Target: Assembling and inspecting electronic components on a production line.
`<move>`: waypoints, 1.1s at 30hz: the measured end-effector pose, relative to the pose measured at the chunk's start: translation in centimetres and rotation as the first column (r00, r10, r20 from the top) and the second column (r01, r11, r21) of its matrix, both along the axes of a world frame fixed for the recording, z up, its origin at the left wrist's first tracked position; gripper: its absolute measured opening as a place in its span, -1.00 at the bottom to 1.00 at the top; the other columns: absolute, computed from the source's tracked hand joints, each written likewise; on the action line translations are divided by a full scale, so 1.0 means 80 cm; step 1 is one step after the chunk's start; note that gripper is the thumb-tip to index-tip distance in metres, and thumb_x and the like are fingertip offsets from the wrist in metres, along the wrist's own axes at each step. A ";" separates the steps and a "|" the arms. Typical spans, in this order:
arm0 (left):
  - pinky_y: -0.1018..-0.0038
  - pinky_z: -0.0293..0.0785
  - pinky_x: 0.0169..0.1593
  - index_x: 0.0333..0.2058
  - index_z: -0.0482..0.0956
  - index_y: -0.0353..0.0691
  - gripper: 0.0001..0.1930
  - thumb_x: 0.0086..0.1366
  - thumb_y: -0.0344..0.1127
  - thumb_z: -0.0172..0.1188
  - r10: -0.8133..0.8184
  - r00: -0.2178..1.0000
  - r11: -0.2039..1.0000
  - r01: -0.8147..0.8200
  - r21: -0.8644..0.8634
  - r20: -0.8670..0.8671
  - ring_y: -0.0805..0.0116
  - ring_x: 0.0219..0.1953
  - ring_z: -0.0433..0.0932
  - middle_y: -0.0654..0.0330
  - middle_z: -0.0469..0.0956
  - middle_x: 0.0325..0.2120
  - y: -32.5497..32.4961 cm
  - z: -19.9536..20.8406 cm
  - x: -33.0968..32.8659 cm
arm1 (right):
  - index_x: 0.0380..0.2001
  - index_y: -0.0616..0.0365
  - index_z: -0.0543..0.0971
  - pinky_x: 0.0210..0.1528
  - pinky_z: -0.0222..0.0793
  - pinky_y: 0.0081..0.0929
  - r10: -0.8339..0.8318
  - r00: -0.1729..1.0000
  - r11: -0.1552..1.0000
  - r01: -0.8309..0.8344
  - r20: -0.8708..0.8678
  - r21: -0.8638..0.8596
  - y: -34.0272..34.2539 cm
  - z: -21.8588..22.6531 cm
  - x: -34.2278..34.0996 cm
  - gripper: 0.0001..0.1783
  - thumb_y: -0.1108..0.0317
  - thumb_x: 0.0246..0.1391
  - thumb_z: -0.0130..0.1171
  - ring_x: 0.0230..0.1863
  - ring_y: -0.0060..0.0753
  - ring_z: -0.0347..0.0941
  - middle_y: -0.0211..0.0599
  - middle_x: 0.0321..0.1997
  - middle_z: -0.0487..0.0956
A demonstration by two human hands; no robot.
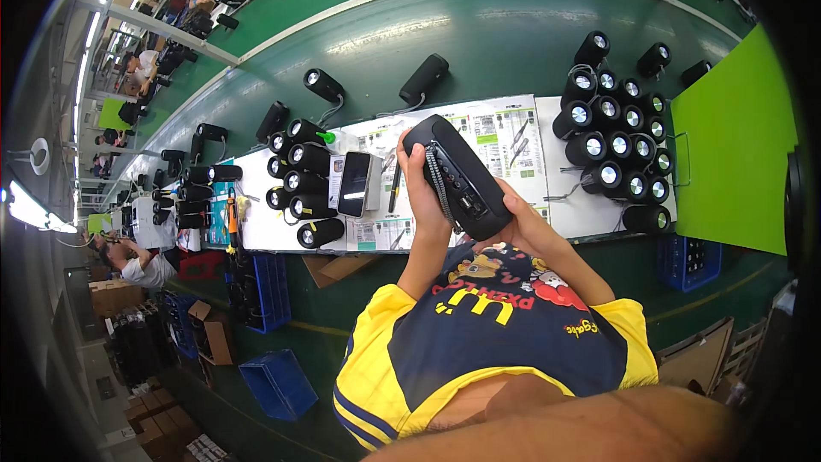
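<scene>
A black cylindrical portable speaker [475, 178] is held up in front of my chest, tilted, its long side with a recessed panel of ports and buttons in sight. A grey braided strap [439, 178] hangs along that side. My left hand [421, 192] is closed around the speaker's left side. At its lower right end, my right hand [525, 221] grips it, with some fingers hidden underneath. Printed sheets [510, 145] lie on the bench beneath. Left of my hands are a dark-screened phone [354, 183] on a white box and a black pen [394, 189].
Several speakers stand grouped at the right [609, 141] and left [304, 180] of the bench. More lie on the green conveyor [376, 51] beyond. A bright green panel [731, 141] borders the right. Blue crates [278, 383] and cardboard boxes are on the floor. Other people work at far left.
</scene>
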State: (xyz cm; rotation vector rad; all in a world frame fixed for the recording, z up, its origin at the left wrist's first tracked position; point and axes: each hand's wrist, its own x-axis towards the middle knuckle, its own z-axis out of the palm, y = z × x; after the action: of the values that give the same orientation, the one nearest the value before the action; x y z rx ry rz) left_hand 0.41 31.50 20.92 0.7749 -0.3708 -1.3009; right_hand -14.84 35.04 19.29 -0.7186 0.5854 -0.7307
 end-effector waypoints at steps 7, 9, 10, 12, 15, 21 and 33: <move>0.52 0.41 -0.11 0.07 0.13 -0.07 -0.55 0.22 -0.19 -0.03 -0.028 1.000 0.997 0.028 -0.074 0.007 0.41 -0.17 0.43 0.14 0.35 -0.15 0.003 0.003 0.005 | 0.19 0.12 0.00 -0.15 0.46 -0.37 0.051 0.965 0.992 -0.079 0.257 0.100 -0.004 -0.004 0.003 -0.22 -0.02 0.04 0.04 -0.07 -0.21 0.42 -0.11 0.01 0.35; 0.48 0.40 -0.07 0.09 0.13 -0.10 -0.52 0.21 -0.19 -0.02 -0.082 0.991 0.993 0.071 -0.096 -0.107 0.37 -0.15 0.43 0.13 0.34 -0.10 0.002 0.007 0.010 | 0.18 0.15 0.06 -0.01 0.31 -0.43 -0.172 0.971 0.953 0.121 -0.166 -0.279 0.000 0.000 0.004 -0.23 0.16 -0.03 0.15 -0.04 -0.21 0.38 -0.13 -0.01 0.36; 0.43 0.38 -0.02 0.10 0.14 -0.17 -0.48 0.20 -0.15 0.00 -0.047 0.999 0.996 0.047 -0.080 0.008 0.33 -0.13 0.44 0.10 0.35 -0.08 0.006 0.009 0.011 | 0.16 0.17 0.10 0.09 0.15 -0.45 -0.278 0.935 0.877 0.153 -0.221 -0.455 0.001 0.007 0.008 -0.19 0.26 -0.13 0.24 0.02 -0.25 0.31 -0.14 0.00 0.34; 0.38 0.39 -0.01 0.06 0.22 -0.24 -0.49 0.20 -0.09 -0.01 -0.097 0.995 0.989 0.097 -0.114 0.003 0.24 -0.12 0.46 0.06 0.39 -0.09 0.005 -0.007 0.020 | 0.17 0.15 0.09 0.09 0.14 -0.43 -0.382 0.864 0.739 0.073 -0.328 -0.670 -0.003 0.002 0.003 -0.16 0.26 -0.17 0.28 0.04 -0.27 0.28 -0.14 0.01 0.32; 0.21 0.41 -0.01 -0.01 0.30 -0.35 -0.34 0.12 0.12 0.03 -0.131 0.988 0.982 0.119 -0.148 -0.077 0.02 -0.12 0.48 -0.04 0.44 -0.13 0.013 -0.018 0.018 | 0.19 0.12 0.05 0.10 0.15 -0.39 -0.329 0.908 0.764 0.093 -0.261 -0.638 -0.002 -0.011 0.000 -0.07 0.25 -0.25 0.31 0.07 -0.30 0.24 -0.11 0.03 0.29; 0.13 0.42 -0.06 0.02 0.29 -0.28 -0.23 0.07 0.31 -0.06 -0.367 0.872 0.908 0.260 -0.329 -0.325 0.05 -0.11 0.46 -0.04 0.37 -0.08 0.011 -0.029 0.007 | 0.20 0.21 -0.01 -0.14 0.43 -0.34 -0.012 0.960 0.987 -0.033 0.281 0.155 0.001 -0.023 0.000 -0.05 -0.17 -0.08 0.09 -0.20 -0.19 0.48 -0.03 -0.06 0.38; 0.18 0.09 0.21 0.15 0.06 -0.28 -0.40 0.34 0.09 -0.40 -0.532 0.405 0.776 0.584 -0.238 -0.744 0.17 0.14 0.22 0.02 0.22 0.09 0.009 -0.069 -0.026 | -0.07 0.15 0.38 -0.08 0.26 -0.33 -0.819 0.518 0.232 -0.093 -0.246 -0.968 -0.040 0.065 -0.021 -0.23 0.37 -0.53 0.40 -0.11 -0.14 0.34 -0.16 -0.07 0.42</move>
State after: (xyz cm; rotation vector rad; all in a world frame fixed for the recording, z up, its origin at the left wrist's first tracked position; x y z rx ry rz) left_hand -1.64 32.20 15.42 0.0110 0.1682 -2.1741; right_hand -16.53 31.82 24.45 -2.1584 1.2127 -1.3450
